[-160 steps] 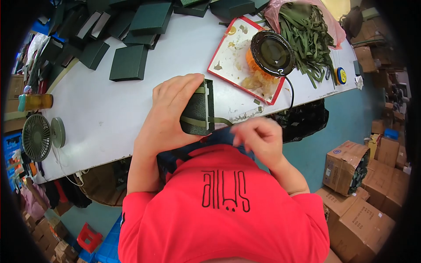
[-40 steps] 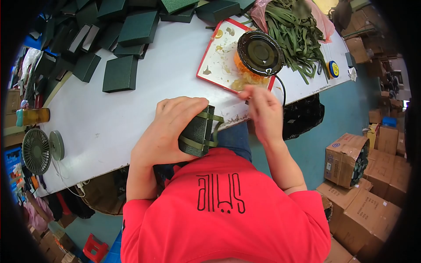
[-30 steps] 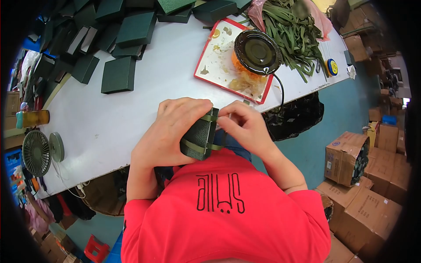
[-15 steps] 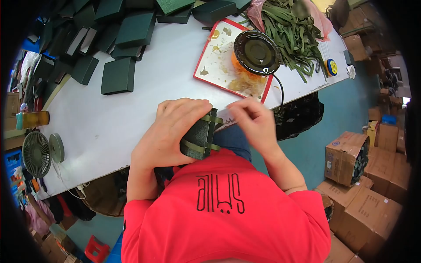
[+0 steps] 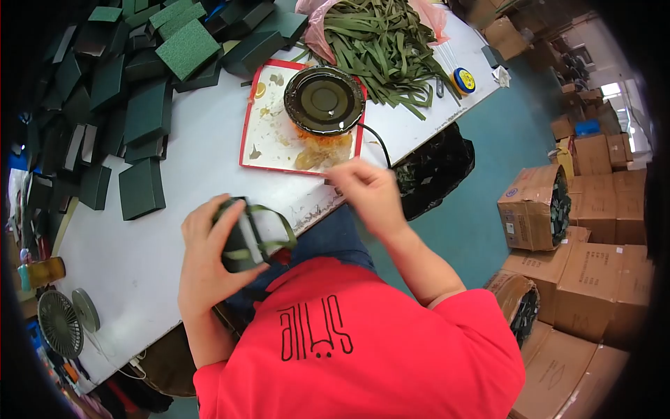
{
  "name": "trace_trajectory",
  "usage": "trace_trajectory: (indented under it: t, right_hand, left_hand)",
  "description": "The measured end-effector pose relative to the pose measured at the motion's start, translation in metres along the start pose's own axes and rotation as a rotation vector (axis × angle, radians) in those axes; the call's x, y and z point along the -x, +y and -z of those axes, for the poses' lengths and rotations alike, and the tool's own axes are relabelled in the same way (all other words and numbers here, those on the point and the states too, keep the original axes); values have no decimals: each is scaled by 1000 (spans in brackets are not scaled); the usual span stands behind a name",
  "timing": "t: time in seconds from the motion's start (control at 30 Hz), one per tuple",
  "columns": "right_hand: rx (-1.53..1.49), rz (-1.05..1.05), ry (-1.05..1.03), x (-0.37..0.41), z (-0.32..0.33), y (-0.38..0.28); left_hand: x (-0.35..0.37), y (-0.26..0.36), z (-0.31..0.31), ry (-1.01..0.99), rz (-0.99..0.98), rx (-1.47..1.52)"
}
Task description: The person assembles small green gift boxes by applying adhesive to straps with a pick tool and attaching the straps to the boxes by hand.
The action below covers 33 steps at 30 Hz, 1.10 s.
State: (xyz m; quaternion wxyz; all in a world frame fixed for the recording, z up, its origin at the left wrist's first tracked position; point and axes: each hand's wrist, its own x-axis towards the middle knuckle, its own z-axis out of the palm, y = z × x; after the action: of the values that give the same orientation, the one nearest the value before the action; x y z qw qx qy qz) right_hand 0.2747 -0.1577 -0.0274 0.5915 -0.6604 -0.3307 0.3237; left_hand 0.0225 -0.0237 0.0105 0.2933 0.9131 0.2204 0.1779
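My left hand (image 5: 202, 262) is wrapped round a small dark green box (image 5: 241, 241) at the table's front edge. Two olive ribbon strips stick out from the box's right side, and a pale band shows along that side. To the right, my right hand (image 5: 366, 192) is raised by the near edge of a red-rimmed tray (image 5: 269, 157), thumb and forefinger pinched together; what they hold, if anything, is too small to make out. On the tray stands a round black pot (image 5: 324, 100) with dark glossy contents and amber residue below it.
Many dark green boxes (image 5: 142, 188) lie at the left. Olive ribbons (image 5: 380, 49) are heaped behind the pot. A yellow and blue round container (image 5: 463, 80) sits at the right edge, a small fan (image 5: 61, 323) at the lower left. Cartons (image 5: 534, 209) stand on the floor.
The view has shifted. My left hand has turned the box, so its pale band now shows and the ribbon strips stand out from it. My right hand is now nearer the tray.
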Motion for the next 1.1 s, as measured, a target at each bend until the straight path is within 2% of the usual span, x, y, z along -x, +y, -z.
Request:
trace_trajectory:
  t: [0.03,0.1,0.17,0.23,0.33,0.47,0.53,0.57,0.63,0.7,0.73,0.83,0.9,1.0,1.03,1.1]
  right_hand:
    - [7,-72,120,-6,14,-5]
    - [102,-6,396,-26,47,12]
    - [189,135,563,-53,87,36]
    - [322,190,681,-75,122,48]
    - [594,230,719,-102,157,62]
    - [898,208,647,-116,162,58]
    - [1019,199,629,-121,158,57]
    - [1030,171,635,-123,159,58]
    - [1005,195,580,-126,169,65]
    - [962,194,576,-128,172,62]
    - [893,248,605,-132,178,70]
    - [786,264,642,-128,181,64]
    - [659,293,644,-122,176,56]
    - [403,293,559,-108,163,42]
    - [365,259,520,-101,159,35]
    - [212,171,463,-83,151,15]
  left_hand:
    - [4,-3,0,26,70,-68]
    - [14,-13,2,63,217,-175]
    - [22,-20,6,107,301,-202]
    - [31,-25,9,141,393,-215]
    - [46,-31,20,163,510,-256]
    - [90,-63,46,183,652,-335]
    - [111,-73,59,172,821,-405]
    - [122,-78,68,168,911,-444]
    - [147,-105,75,132,953,-589]
    - [148,-99,87,115,1033,-725]
    - [137,-90,89,157,1027,-749]
    - [108,-95,85,302,718,-720]
    - [80,-96,77,377,607,-554]
    - [40,-98,63,528,597,-323]
    - [35,-113,59,511,512,-425]
    - [24,-128,51,434,519,-339]
